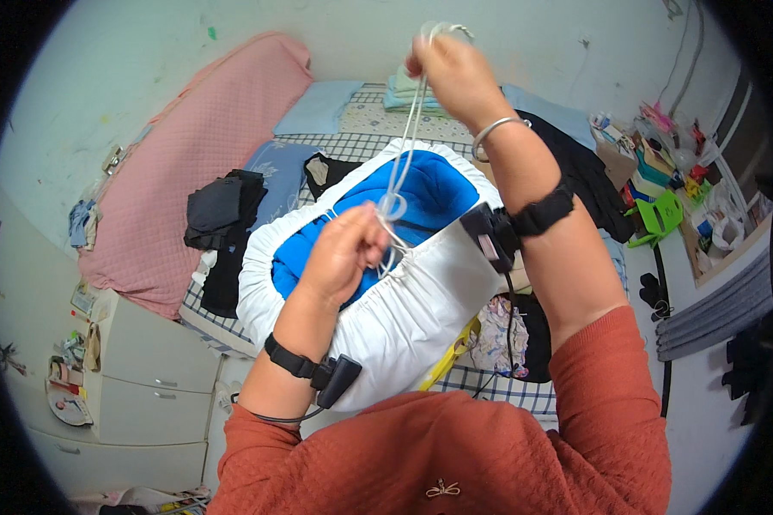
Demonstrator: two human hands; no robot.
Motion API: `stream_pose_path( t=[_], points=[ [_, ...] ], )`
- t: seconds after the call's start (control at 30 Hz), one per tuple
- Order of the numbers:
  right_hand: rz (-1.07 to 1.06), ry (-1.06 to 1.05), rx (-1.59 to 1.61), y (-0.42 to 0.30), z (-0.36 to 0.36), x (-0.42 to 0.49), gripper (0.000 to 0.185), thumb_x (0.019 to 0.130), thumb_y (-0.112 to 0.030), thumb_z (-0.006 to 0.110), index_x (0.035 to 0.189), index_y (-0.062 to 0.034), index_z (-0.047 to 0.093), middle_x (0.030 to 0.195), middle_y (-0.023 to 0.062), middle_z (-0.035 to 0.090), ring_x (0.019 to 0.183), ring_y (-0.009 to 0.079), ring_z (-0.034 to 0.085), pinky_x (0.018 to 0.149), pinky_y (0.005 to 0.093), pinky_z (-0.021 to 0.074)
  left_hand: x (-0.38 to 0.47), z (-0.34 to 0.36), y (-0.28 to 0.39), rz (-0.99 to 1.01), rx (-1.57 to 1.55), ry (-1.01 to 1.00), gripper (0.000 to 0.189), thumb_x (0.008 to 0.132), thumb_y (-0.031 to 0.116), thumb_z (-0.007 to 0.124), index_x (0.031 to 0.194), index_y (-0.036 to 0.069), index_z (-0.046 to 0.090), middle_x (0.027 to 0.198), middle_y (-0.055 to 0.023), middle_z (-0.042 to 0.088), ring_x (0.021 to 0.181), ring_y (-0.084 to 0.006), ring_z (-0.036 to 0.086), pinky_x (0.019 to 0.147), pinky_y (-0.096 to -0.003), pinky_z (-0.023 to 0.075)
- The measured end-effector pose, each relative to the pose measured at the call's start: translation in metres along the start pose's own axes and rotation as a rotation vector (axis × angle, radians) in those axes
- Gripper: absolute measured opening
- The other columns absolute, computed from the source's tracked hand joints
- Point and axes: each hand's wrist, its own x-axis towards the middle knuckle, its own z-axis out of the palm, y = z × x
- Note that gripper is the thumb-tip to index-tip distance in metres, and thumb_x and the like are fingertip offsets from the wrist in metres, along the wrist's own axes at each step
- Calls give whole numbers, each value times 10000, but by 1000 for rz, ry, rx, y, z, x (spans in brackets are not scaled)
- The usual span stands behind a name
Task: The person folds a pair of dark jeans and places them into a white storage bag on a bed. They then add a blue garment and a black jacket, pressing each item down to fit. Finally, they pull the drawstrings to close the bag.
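A white fabric cover (386, 335) with a gathered, elastic-looking edge lies before me on the bed. Bright blue padded fabric (419, 174) shows inside its opening. My right hand (454, 74) is raised high, gripping the upper end of a white drawstring cord (411, 135). From there the doubled cord runs taut down to my left hand (351, 251), whose fingers pinch it above the gathered rim. At the left fingertips is a pale, translucent ring-like piece (393, 207), possibly a cord stopper. Loops of cord hang beside it at the edge of the cover.
Folded dark clothes (216, 209) and a pink quilted mattress or cover (200, 174) are on the left. Folded towels (412, 93) lie at the back. Black garments (573, 167) and a green plastic chair (660, 215) are on the right. White drawers (158, 360) stand at lower left.
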Motion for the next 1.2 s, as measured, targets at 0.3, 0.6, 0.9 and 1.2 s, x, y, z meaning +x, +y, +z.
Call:
stream_pose_path(
  t=[0.3, 0.6, 0.9, 1.2],
  points=[
    [-84, -578, -16, 64, 76, -152, 319, 972, -358, 561, 896, -72, 680, 904, 180, 685, 863, 381, 653, 778, 491, 505, -14, -46, 7, 237, -277, 227, 351, 1087, 304, 462, 807, 97, 506, 951, -128, 634, 741, -163, 567, 686, -310, 479],
    [-185, -497, 21, 38, 35, -224, 355, 945, -429, 592, 856, -90, 648, 807, 124, 681, 762, 360, 642, 719, 458, 476, -20, -63, 38, 184, 131, 259, 354, 1087, 321, 467, 802, 112, 495, 1023, -109, 642, 798, -141, 584, 735, -281, 470],
    [-220, -443, 51, 17, -10, -250, 162, 931, -250, 625, 890, -95, 648, 790, 77, 619, 748, 300, 611, 712, 400, 460, 40, -119, 166, 487, 374, 268, 267, 1060, 263, 494, 848, 105, 532, 838, -55, 584, 646, -136, 512, 662, -316, 449],
    [-169, -406, 37, 18, -2, -255, 138, 931, -209, 629, 898, -85, 681, 749, 75, 619, 711, 274, 597, 704, 370, 451, 39, -132, 89, 278, 1566, 322, 528, 850, 279, 765, 1271, 6, 600, 1203, -231, 610, 1144, -388, 591, 1003, -442, 477]
  ],
)
